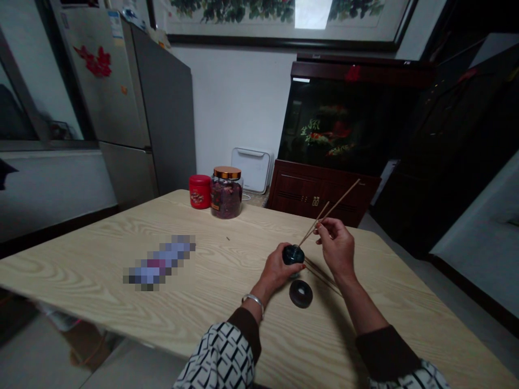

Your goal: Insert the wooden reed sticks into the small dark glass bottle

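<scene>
My left hand [278, 267] is wrapped round a small dark glass jar [292, 254] standing near the right side of the table. Thin wooden sticks [343, 198] slant up to the right out of the jar's mouth. My right hand [335, 240] pinches a stick between thumb and fingers, just above the jar; whether it grips more than one I cannot tell. Just in front of the jar lies a dark round lid [300, 303] with a pale spot in its middle. More thin sticks [324, 278] lie on the tabletop beneath my right hand.
On the wooden table [227, 302], a red canister [200, 192] and a copper-lidded jar [226, 199] stand at the back. A blurred-out flat item [160, 263] lies to the left. Beyond are a fridge [125, 108] and a dark fish tank cabinet [320, 189].
</scene>
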The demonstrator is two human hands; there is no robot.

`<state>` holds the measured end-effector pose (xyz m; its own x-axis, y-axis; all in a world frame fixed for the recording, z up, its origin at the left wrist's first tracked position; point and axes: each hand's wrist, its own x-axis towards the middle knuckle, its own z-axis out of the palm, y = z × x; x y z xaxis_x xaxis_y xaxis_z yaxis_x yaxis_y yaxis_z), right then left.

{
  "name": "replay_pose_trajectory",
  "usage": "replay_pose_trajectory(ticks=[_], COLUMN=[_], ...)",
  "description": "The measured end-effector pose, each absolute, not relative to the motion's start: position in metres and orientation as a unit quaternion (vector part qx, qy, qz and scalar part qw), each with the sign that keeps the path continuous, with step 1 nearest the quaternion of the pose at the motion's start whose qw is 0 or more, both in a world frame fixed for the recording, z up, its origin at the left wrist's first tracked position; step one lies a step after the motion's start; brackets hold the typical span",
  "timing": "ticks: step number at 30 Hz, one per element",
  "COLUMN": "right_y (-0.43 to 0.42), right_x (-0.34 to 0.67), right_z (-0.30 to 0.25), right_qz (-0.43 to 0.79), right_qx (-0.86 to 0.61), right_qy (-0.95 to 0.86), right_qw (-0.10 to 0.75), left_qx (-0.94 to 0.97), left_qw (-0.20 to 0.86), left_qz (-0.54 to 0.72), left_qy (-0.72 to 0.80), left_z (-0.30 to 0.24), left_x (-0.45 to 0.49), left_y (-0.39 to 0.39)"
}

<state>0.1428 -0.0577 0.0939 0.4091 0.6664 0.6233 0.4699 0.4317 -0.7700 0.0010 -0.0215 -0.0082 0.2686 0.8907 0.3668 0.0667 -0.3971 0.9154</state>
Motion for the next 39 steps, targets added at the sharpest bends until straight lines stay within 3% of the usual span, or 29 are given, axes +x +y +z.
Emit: replay_pose_trajectory(ticks=[8, 15, 23, 28, 33, 35, 39], right_y=[-0.068, -0.122, -0.120, -0.124, -0.139, -0.144, -0.140], right_x=[0.159, 0.221, 0.220, 0.221, 0.233, 0.237, 0.230], right_z=[0.066, 0.016, 0.014, 0.023, 0.045, 0.059, 0.085], right_qz=[0.150, -0.018, -0.028, -0.033, -0.078, -0.092, -0.002], right_qx=[-0.606, -0.748, -0.768, -0.768, -0.764, -0.756, -0.634], right_qy=[-0.596, -0.634, -0.630, -0.624, -0.595, -0.561, -0.461], right_qw=[0.506, 0.193, 0.114, 0.142, 0.238, 0.325, 0.621], left_qx=[0.682, 0.675, 0.671, 0.676, 0.679, 0.679, 0.687], left_qw=[0.409, 0.420, 0.425, 0.426, 0.423, 0.422, 0.409], left_qz=[0.490, 0.490, 0.486, 0.488, 0.485, 0.484, 0.485], left_qy=[0.357, 0.357, 0.365, 0.352, 0.353, 0.356, 0.355], left_z=[-0.010, -0.012, -0.005, -0.008, -0.011, -0.012, -0.015], left_x=[0.001, 0.002, 0.002, 0.003, 0.005, 0.005, 0.006], left_y=[-0.020, -0.020, -0.023, -0.021, -0.017, -0.016, -0.013])
